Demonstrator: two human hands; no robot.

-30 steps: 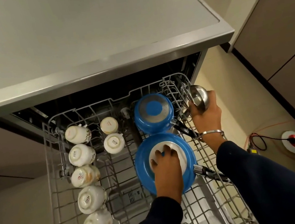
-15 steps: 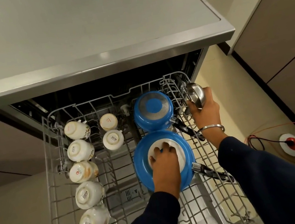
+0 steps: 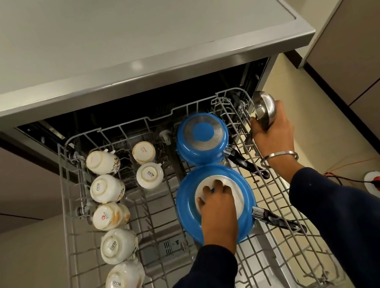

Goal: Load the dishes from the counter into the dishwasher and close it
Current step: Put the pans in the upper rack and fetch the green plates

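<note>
Two blue pans are lying base-up in the pulled-out upper rack (image 3: 69,215), the near pan (image 3: 188,210) under the left hand (image 3: 216,205), whose fingers are pressing flat on its base, gripping nothing. The right hand (image 3: 272,134) is grasping a steel ladle (image 3: 264,108) over the rack's right rim, beside the far pan (image 3: 202,139). Loading is appearing midway; next, the ladle is needing a free slot. Open wire is lying right of the pan handles and in front; mugs (image 3: 105,189) are filling the left rows.

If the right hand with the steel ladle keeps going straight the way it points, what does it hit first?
The right hand points up and back, the ladle leading beside the rack's right rim. Probably it would meet the dark dishwasher opening under the counter edge first, though depth is unclear from this view.
</note>
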